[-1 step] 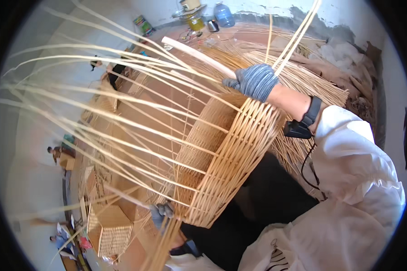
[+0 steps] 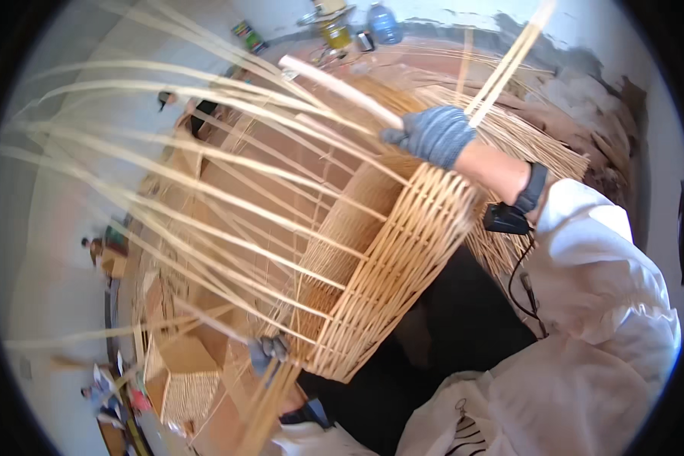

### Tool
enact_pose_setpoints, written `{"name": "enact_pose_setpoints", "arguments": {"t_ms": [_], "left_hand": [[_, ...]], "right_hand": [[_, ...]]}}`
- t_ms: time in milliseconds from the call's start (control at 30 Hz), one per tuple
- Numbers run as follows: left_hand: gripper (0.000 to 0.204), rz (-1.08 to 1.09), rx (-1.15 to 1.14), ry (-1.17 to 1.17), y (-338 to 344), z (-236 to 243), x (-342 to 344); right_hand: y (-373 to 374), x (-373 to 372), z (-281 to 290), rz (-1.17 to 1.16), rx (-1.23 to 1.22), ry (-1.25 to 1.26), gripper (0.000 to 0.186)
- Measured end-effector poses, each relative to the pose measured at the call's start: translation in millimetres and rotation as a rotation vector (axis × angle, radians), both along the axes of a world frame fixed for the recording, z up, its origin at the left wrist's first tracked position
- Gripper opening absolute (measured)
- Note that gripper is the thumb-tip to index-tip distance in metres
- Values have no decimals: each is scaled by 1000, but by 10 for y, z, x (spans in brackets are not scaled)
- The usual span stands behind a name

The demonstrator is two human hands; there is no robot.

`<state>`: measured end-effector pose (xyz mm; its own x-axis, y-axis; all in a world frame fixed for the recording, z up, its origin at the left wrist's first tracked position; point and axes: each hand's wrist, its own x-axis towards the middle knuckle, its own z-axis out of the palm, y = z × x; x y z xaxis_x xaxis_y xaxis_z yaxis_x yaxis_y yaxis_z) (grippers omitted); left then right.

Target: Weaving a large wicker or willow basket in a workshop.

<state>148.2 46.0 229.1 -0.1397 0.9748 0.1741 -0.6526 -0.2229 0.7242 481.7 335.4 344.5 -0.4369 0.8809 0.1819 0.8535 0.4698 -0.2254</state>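
A half-woven wicker basket (image 2: 389, 267) lies on its side above my dark-trousered lap, with several long pale stakes (image 2: 182, 190) fanning from its rim to the left. My right hand (image 2: 427, 137), in a grey knit glove with a black device at the wrist, is closed on stakes at the basket's upper end, beside a thick pale rod (image 2: 334, 87). Down at the opposite end, my gloved left hand (image 2: 269, 351) grips the lower corner where a bundle of canes (image 2: 273, 395) hangs. Its fingers are partly hidden and blurred.
Cane bundles (image 2: 539, 148) and crumpled cloth (image 2: 585, 102) lie at right. A blue water jug (image 2: 384, 26) stands by the back wall. A woven, angular basket (image 2: 182, 384) sits lower left. Several other people (image 2: 96, 395) are along the left side among boxes and material.
The upper end of the basket and my right hand have shifted slightly rightward. The stakes and surroundings appear more blurred, and the pale rod has moved a little right with the hand.
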Motion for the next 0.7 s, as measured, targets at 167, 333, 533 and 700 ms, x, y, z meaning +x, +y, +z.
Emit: {"name": "enact_pose_setpoints", "arguments": {"t_ms": [167, 333, 533, 700], "left_hand": [[24, 24, -167, -138, -646, -607, -78], [22, 365, -441, -103, -846, -804, -220], [18, 174, -256, -58, -1153, -745, -892], [19, 441, -332, -210, -1114, -1228, -843]], "right_hand": [[-833, 209, -468, -125, -40, -41, 57], [-1198, -159, -984, -265, -50, -144, 58], [-1453, -663, -1023, -333, -116, -133, 58], [-1399, -606, -1615, -284, -115, -278, 46]]}}
